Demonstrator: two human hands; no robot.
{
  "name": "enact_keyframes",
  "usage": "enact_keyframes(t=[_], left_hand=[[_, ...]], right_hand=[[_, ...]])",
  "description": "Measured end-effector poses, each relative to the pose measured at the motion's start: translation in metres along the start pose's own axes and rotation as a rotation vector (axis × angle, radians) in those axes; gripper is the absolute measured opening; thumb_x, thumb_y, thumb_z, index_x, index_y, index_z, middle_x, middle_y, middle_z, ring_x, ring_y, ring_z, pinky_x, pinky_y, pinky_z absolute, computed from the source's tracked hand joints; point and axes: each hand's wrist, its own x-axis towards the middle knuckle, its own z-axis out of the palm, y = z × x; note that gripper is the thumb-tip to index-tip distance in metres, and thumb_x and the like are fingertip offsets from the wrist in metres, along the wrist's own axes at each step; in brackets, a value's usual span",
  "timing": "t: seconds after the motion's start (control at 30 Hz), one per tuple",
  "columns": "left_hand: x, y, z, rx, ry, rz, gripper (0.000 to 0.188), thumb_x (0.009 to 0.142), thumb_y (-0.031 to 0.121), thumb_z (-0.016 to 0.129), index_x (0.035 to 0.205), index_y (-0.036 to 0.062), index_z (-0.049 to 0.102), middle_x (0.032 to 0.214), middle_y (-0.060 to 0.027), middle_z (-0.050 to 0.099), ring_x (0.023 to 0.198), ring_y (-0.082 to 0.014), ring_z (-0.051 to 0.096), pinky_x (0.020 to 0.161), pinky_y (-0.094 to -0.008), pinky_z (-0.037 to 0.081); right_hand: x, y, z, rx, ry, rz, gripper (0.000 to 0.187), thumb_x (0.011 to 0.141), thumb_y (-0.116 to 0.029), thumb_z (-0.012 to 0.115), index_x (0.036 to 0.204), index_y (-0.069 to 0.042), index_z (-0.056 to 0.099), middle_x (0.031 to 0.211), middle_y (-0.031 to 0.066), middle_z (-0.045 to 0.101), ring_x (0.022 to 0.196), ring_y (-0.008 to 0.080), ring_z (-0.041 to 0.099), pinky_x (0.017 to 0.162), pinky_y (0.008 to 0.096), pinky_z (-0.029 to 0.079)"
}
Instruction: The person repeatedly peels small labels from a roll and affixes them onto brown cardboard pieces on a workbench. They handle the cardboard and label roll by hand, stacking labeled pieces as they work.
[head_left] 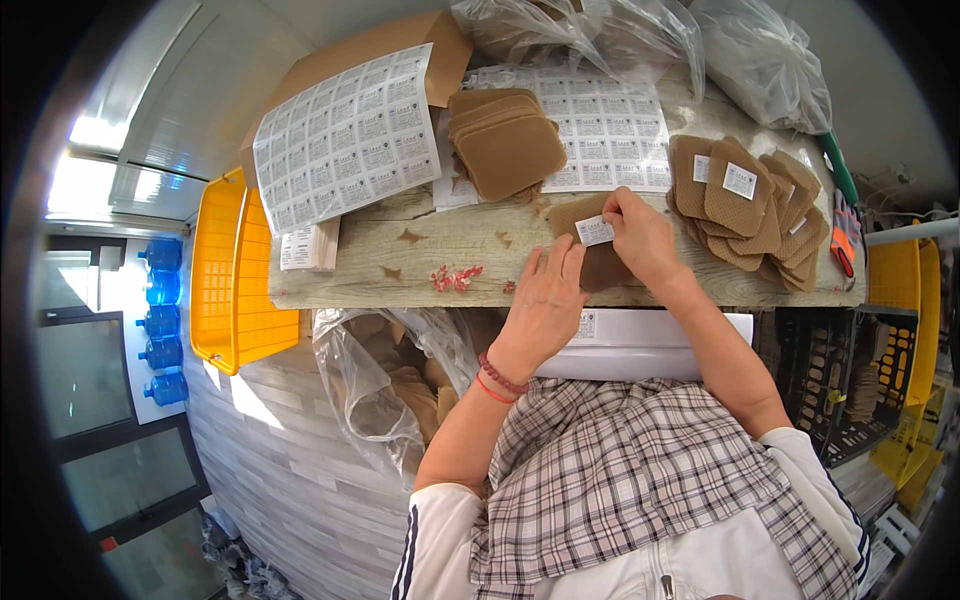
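Note:
A brown rounded pad (606, 270) lies near the front edge of the table, partly covered by my hands. On it is a small white printed label (592, 231), and the fingertips of my right hand (643, 242) pinch its right end. My left hand (546, 302) rests at the pad's left side, fingers stretched out and holding nothing. Beyond my hands stands a stack of plain brown pads (512, 150). To the right is an overlapping pile of brown pads (745, 218), several bearing white labels. Sheets of labels (345, 140) lie at the back left and behind the plain stack.
Clear plastic bags (765, 65) lie along the table's back. A glove with orange (846, 240) is at the right edge. Yellow crates (240, 275) stand left and right. Below the table are an open bag of brown pieces (400, 375) and a black crate (830, 375).

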Motion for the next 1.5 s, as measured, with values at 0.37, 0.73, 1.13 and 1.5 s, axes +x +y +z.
enact_keyframes(t=[0.37,0.73,1.13,1.5], left_hand=[[0.006,-0.002,0.0,0.154,-0.066,0.074,0.066,0.084,0.013,0.074,0.144,-0.0014,0.051,0.151,-0.0168,0.048,0.132,-0.0299,0.05,0.114,-0.0483,0.034],[0.007,-0.002,0.002,0.211,-0.044,0.098,0.059,0.085,0.017,0.072,0.138,-0.0031,0.055,0.147,-0.0172,0.052,0.131,-0.0279,0.051,0.113,-0.0534,0.034],[0.004,-0.005,0.005,0.234,-0.08,0.083,0.063,0.088,0.021,0.073,0.143,0.0015,0.052,0.151,-0.0142,0.049,0.133,-0.0277,0.048,0.115,-0.0564,0.032],[-0.033,-0.008,-0.012,-0.024,0.062,0.072,0.034,0.088,0.013,0.071,0.121,0.0029,0.068,0.134,-0.0154,0.059,0.121,-0.0346,0.056,0.107,-0.0469,0.041]], right_hand=[[0.001,0.001,0.0,-0.004,0.001,-0.004,0.006,0.094,-0.009,0.062,0.097,-0.005,0.06,0.089,0.014,0.07,0.085,0.0371,0.067,0.074,0.0448,0.051],[-0.004,-0.004,0.004,-0.141,0.094,-0.158,0.008,0.091,-0.008,0.062,0.095,-0.006,0.056,0.092,0.0124,0.066,0.084,0.0373,0.066,0.07,0.047,0.052],[-0.01,0.003,0.018,-0.195,0.286,-0.209,0.025,0.091,-0.01,0.066,0.115,-0.008,0.058,0.106,0.0131,0.058,0.092,0.035,0.065,0.075,0.0455,0.055],[-0.009,0.009,0.008,-0.136,0.311,-0.145,0.008,0.094,-0.015,0.066,0.099,-0.011,0.062,0.098,0.0095,0.064,0.087,0.0346,0.067,0.073,0.0458,0.054]])
